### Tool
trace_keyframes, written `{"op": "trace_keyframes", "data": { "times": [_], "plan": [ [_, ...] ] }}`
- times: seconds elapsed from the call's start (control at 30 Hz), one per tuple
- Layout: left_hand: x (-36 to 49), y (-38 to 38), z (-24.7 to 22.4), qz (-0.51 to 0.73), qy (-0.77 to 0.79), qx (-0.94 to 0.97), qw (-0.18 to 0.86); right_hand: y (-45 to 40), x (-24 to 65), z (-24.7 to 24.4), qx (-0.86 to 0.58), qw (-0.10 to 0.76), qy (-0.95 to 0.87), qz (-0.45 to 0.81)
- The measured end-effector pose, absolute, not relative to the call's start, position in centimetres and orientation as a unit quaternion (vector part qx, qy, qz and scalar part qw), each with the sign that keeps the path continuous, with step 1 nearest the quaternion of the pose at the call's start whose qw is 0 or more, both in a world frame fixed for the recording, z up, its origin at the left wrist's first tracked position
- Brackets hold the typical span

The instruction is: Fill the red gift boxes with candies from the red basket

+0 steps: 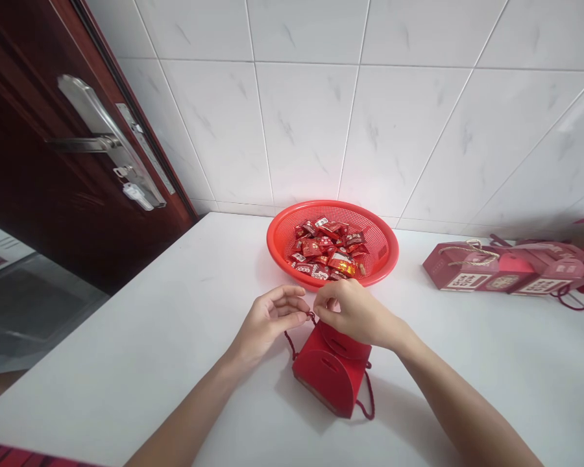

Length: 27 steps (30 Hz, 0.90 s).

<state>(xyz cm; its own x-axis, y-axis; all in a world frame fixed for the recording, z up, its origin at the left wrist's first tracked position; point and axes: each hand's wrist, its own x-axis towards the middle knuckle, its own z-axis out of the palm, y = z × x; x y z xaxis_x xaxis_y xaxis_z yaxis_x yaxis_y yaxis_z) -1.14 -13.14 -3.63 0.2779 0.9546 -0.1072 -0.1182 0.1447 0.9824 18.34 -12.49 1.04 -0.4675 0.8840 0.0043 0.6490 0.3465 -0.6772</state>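
Cord (289, 344): our left hand (272, 321), fingertips nearly together, pinches it, likely for steadiness. Box (327, 381): under our right hand (353, 311), fingers curled; hold, we cannot tell.

keys (137, 196) hang on a door (24, 188) beside a tiled wall (304, 130)

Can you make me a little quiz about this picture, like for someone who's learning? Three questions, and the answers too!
1. True or false: the red card box with rounded flaps sits inside the round red plastic basket.
2. What is piled in the basket? A: green apples. B: small, mostly red wrapped packets. C: white eggs.
3. Fill in: the person's bare left hand touches a ____.

Key:
1. False; the box is on the smooth white table.
2. B.
3. dark red twisted cord.
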Motion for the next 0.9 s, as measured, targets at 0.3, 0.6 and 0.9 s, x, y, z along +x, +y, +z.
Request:
{"op": "trace_keyframes", "data": {
  "times": [0.3, 0.6, 0.9],
  "plan": [
    [-1.09, -13.18, -3.71, 0.432, 0.403, 0.495, 0.637, -12.54, 18.12, 0.57, -0.464, 0.202, -0.806, 0.307],
    [-1.10, -13.17, -3.46, 0.427, 0.421, 0.504, 0.622, -12.39, 18.37, 1.04, -0.476, 0.179, -0.804, 0.308],
    [-1.04, -13.21, -3.37, 0.426, 0.425, 0.495, 0.626, -12.51, 18.35, 0.91, -0.472, 0.156, -0.813, 0.303]
  ]
}}
